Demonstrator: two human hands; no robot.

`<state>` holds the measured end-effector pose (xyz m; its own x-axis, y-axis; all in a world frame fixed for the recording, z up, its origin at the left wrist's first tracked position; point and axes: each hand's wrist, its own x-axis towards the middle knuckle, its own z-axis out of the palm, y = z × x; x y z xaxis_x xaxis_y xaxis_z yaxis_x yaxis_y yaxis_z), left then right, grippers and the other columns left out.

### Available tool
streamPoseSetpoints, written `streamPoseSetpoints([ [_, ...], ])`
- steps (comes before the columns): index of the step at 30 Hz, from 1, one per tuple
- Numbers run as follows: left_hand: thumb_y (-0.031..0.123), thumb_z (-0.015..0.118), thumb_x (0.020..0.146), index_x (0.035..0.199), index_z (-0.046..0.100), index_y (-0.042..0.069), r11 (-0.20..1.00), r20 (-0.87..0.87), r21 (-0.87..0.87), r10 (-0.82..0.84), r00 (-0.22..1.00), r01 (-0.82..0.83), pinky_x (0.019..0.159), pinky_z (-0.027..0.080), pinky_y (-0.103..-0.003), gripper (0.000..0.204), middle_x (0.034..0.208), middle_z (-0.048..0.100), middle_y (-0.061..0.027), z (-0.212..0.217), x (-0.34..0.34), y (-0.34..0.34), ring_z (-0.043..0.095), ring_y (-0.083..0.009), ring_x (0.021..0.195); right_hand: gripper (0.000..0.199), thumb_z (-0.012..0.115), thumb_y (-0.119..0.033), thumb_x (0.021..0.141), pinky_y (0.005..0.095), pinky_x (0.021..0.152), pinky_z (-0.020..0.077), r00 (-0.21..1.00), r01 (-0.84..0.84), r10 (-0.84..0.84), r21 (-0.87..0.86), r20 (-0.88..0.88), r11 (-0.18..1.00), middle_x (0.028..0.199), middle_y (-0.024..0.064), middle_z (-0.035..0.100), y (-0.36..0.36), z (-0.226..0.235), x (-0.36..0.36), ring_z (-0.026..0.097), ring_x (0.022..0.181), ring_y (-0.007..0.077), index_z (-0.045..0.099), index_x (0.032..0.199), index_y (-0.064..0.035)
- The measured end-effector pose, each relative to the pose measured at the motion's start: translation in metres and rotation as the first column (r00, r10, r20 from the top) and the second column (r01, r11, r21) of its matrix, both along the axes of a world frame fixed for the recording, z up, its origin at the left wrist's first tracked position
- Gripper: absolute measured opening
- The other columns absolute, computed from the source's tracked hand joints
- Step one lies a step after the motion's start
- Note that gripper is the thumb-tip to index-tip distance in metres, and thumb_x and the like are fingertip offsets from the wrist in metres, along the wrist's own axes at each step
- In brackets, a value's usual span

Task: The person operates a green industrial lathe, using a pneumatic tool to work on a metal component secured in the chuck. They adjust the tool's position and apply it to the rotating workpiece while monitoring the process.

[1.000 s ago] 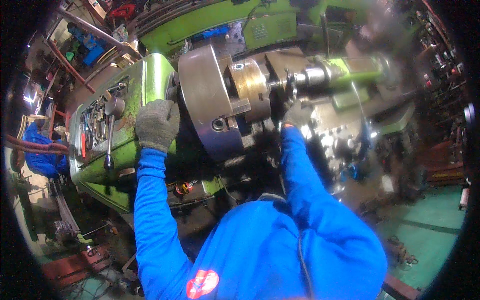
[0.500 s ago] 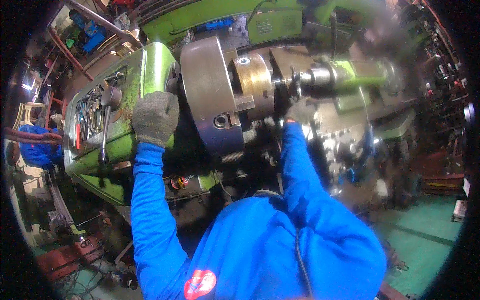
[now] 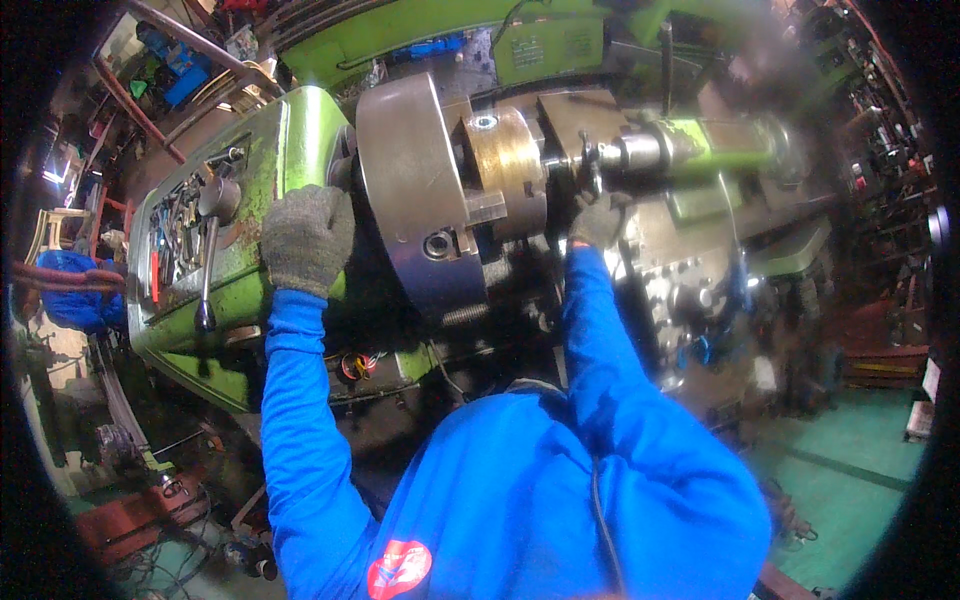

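My left hand (image 3: 308, 240), in a grey knit glove, rests against the front corner of the green lathe headstock (image 3: 310, 135), left of the big steel chuck (image 3: 410, 150). Its fingers bend away from view. The chuck's jaws are at a thick metal ring (image 3: 505, 165) with a shiny golden-brown band. To the right of this ring, my right hand (image 3: 600, 218), also gloved, is raised to a slim shiny metal part (image 3: 597, 178) in front of the tailstock (image 3: 710, 150). Its fingers look closed; what they hold is blurred and small.
Small tools (image 3: 180, 235) lie on the headstock top beside a ball-ended lever (image 3: 207, 270). A steel block (image 3: 580, 115) stands behind the ring. The carriage (image 3: 690, 280) is right of my right forearm. Exposed coloured wires (image 3: 360, 365) show below the headstock.
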<state>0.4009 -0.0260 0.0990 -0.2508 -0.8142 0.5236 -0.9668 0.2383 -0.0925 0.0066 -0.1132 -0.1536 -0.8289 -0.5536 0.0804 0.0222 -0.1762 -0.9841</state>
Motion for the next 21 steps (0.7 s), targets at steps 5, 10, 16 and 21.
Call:
streamPoseSetpoints([
  [5,0.028,0.067,0.087,0.077,0.068,0.011,0.999,-0.007,-0.044,0.012,1.0,-0.013,0.066,0.049,-0.049,0.019,0.076,0.063,-0.0117,0.001,-0.001,0.001,0.063,-0.0333,0.073,0.026,0.054,-0.019,0.104,0.0364,0.081,0.0551,0.905,-0.104,0.263,-0.428,0.333,0.898,0.108,0.0121,0.064,0.015,0.016,0.008,0.064,0.092,0.0227,0.053,0.124,-0.0017],
  [10,0.028,0.067,0.086,0.075,0.067,0.012,0.996,-0.078,-0.062,-0.065,0.995,0.06,0.064,0.049,-0.05,0.02,0.074,0.063,-0.0118,-0.005,-0.018,-0.012,0.062,-0.0337,0.07,0.03,0.047,-0.027,0.108,0.0352,0.091,0.0486,0.753,-0.199,0.57,-0.713,0.328,0.673,0.107,0.0088,0.061,-0.004,-0.036,-0.069,0.057,0.099,0.0199,0.056,0.124,-0.003],
  [16,0.028,0.067,0.085,0.073,0.065,0.012,0.999,-0.068,-0.032,-0.035,0.997,0.033,0.063,0.049,-0.05,0.02,0.073,0.062,-0.0112,-0.015,-0.008,-0.008,0.062,-0.0333,0.069,0.045,0.049,-0.045,0.105,0.037,0.088,0.0464,0.984,0.136,-0.156,-0.206,-0.087,0.969,0.1,0.0077,0.058,0.019,0.11,0.007,0.056,0.097,0.0208,0.059,0.111,-0.0009],
  [21,0.028,0.067,0.086,0.072,0.064,0.013,0.996,-0.039,-0.089,-0.03,0.999,0.027,0.062,0.049,-0.049,0.02,0.072,0.061,-0.0102,0.021,-0.007,0.005,0.062,-0.0328,0.07,0.046,0.047,-0.047,0.105,0.0378,0.082,0.0476,0.93,0.042,-0.101,-0.169,-0.354,0.985,0.086,0.006,0.054,0.004,0.082,-0.019,0.056,0.086,0.0194,0.057,0.086,-0.0062],
])
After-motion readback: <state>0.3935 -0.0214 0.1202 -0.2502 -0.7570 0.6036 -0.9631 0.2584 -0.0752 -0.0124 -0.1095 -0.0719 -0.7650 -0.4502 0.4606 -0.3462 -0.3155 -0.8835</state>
